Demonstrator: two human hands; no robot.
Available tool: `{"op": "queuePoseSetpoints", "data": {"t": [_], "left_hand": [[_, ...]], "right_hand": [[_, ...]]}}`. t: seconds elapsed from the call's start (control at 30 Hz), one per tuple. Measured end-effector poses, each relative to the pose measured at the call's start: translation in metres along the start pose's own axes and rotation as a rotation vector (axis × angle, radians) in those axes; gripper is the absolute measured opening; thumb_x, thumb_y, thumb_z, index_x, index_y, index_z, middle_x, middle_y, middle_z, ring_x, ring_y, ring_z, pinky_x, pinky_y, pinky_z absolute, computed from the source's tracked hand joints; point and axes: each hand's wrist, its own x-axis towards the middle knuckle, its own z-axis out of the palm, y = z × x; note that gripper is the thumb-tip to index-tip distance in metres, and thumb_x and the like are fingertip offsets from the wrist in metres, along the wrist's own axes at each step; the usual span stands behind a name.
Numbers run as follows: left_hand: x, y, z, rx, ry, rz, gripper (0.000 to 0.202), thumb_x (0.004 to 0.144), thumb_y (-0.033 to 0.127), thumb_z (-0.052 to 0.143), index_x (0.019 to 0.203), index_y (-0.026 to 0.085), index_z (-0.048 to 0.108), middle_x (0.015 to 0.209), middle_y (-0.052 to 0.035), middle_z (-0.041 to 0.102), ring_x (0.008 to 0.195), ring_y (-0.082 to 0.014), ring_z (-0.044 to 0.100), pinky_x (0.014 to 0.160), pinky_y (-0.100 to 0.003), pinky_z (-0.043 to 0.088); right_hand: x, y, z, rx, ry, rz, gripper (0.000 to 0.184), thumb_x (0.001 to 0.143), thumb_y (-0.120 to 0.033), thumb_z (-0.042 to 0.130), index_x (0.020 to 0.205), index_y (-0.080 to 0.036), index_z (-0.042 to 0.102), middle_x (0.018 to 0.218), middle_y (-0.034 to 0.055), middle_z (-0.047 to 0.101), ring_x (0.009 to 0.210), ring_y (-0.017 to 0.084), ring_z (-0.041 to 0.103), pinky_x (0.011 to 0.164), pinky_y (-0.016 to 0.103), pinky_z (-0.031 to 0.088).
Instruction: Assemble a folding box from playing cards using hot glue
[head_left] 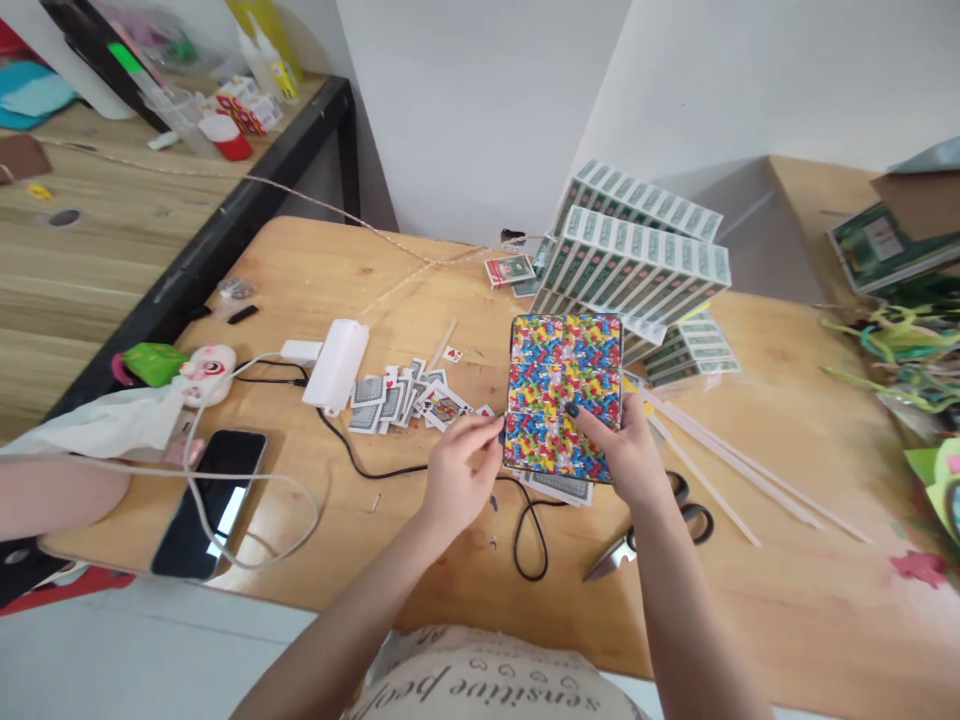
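Note:
A flat, nearly square panel [536, 370] with a busy red, blue and yellow pattern and dark edges is held above the table. My right hand [634, 450] grips its right side, thumb lying across the front and the other fingers hidden behind. At the lower left edge, the fingertips of my left hand [465, 465] are pinched together against the panel's border. Beneath the panel, some grey-backed playing cards [559, 488] stick out. A loose pile of playing cards [397, 395] lies to the left, a few face up. Near my right forearm rest scissors [622, 555] with black handles.
Stacked green-and-white card boxes [637, 255] stand behind the panel. White strips [735, 455] lie to the right. Leftward are a white box-shaped device [336, 365], a black cable [360, 470], a phone [210, 505] and a white cord [300, 480]. Another person's arm [60, 495] reaches in at left.

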Motion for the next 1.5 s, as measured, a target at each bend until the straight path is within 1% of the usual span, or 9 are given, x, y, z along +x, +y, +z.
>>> {"op": "queuePoseSetpoints", "data": {"t": [0.1, 0.33, 0.5, 0.67, 0.87, 0.97, 1.17, 1.33, 1.5], "left_hand": [[-0.014, -0.007, 0.003, -0.088, -0.029, 0.027, 0.034, 0.084, 0.014, 0.054, 0.114, 0.020, 0.068, 0.112, -0.0118, 0.061, 0.102, -0.0196, 0.061, 0.088, -0.036, 0.052], [-0.013, -0.013, 0.006, -0.423, -0.099, -0.477, 0.040, 0.078, 0.022, 0.062, 0.117, 0.018, 0.067, 0.083, -0.0043, 0.064, 0.073, -0.0133, 0.060, 0.068, -0.027, 0.053], [-0.008, -0.009, -0.002, -0.324, -0.164, -0.393, 0.041, 0.078, 0.019, 0.059, 0.118, 0.016, 0.066, 0.083, -0.0051, 0.065, 0.068, -0.0129, 0.059, 0.063, -0.025, 0.051], [-0.006, -0.007, -0.016, -0.474, -0.319, -0.404, 0.037, 0.082, 0.022, 0.058, 0.118, 0.017, 0.067, 0.081, -0.0041, 0.065, 0.068, -0.0126, 0.060, 0.067, -0.027, 0.051], [-0.004, -0.019, -0.010, -0.825, -0.281, -0.730, 0.031, 0.071, 0.028, 0.075, 0.100, 0.016, 0.074, 0.067, -0.0013, 0.065, 0.061, -0.0111, 0.058, 0.064, -0.025, 0.047], [-0.003, -0.027, -0.003, -0.914, -0.260, -0.803, 0.034, 0.065, 0.028, 0.079, 0.097, 0.017, 0.073, 0.070, -0.0013, 0.066, 0.060, -0.0096, 0.056, 0.065, -0.025, 0.047], [0.004, -0.027, 0.000, -0.881, -0.208, -0.753, 0.035, 0.062, 0.019, 0.080, 0.095, 0.018, 0.069, 0.087, -0.0038, 0.066, 0.078, -0.0143, 0.061, 0.072, -0.026, 0.048], [0.004, -0.016, -0.001, -0.820, -0.090, -0.559, 0.032, 0.064, 0.016, 0.079, 0.093, 0.024, 0.068, 0.105, -0.0015, 0.063, 0.108, -0.0166, 0.055, 0.095, -0.027, 0.042], [0.008, 0.004, -0.013, -0.724, -0.117, -0.266, 0.033, 0.074, 0.024, 0.074, 0.105, 0.033, 0.068, 0.120, -0.0045, 0.050, 0.121, -0.0228, 0.047, 0.087, -0.030, 0.051]], "right_hand": [[0.003, 0.006, -0.001, 0.064, 0.019, 0.026, 0.052, 0.059, -0.044, 0.082, 0.092, -0.027, 0.046, 0.093, -0.0001, 0.066, 0.077, 0.022, 0.064, 0.072, 0.039, 0.055], [0.002, 0.006, 0.003, 0.082, 0.036, 0.020, 0.054, 0.055, -0.046, 0.084, 0.091, -0.026, 0.048, 0.089, -0.0001, 0.066, 0.074, 0.021, 0.063, 0.070, 0.041, 0.055], [0.001, 0.004, 0.003, 0.050, 0.060, 0.011, 0.055, 0.055, -0.046, 0.084, 0.092, -0.026, 0.049, 0.085, -0.0007, 0.065, 0.072, 0.021, 0.063, 0.068, 0.039, 0.055], [0.003, 0.009, 0.001, 0.067, 0.044, 0.011, 0.053, 0.055, -0.044, 0.084, 0.088, -0.026, 0.047, 0.086, -0.0011, 0.065, 0.072, 0.020, 0.062, 0.068, 0.038, 0.054], [0.004, 0.008, 0.001, 0.037, 0.019, 0.023, 0.051, 0.057, -0.044, 0.083, 0.088, -0.026, 0.048, 0.088, -0.0008, 0.066, 0.074, 0.021, 0.063, 0.067, 0.038, 0.054], [0.002, 0.007, 0.002, 0.058, -0.014, 0.024, 0.051, 0.059, -0.044, 0.082, 0.094, -0.027, 0.050, 0.095, 0.0007, 0.068, 0.075, 0.022, 0.064, 0.066, 0.038, 0.054], [-0.001, 0.001, 0.004, 0.164, -0.069, 0.080, 0.053, 0.060, -0.041, 0.082, 0.103, -0.028, 0.053, 0.103, 0.0024, 0.069, 0.078, 0.024, 0.067, 0.068, 0.040, 0.055], [-0.002, -0.014, 0.002, 0.344, -0.170, 0.190, 0.059, 0.061, -0.037, 0.082, 0.112, -0.030, 0.055, 0.102, 0.0026, 0.072, 0.088, 0.029, 0.070, 0.077, 0.044, 0.056], [-0.001, -0.009, 0.011, 0.433, -0.242, 0.261, 0.054, 0.062, -0.044, 0.079, 0.108, -0.026, 0.059, 0.105, 0.0058, 0.072, 0.095, 0.030, 0.069, 0.082, 0.044, 0.055]]}}
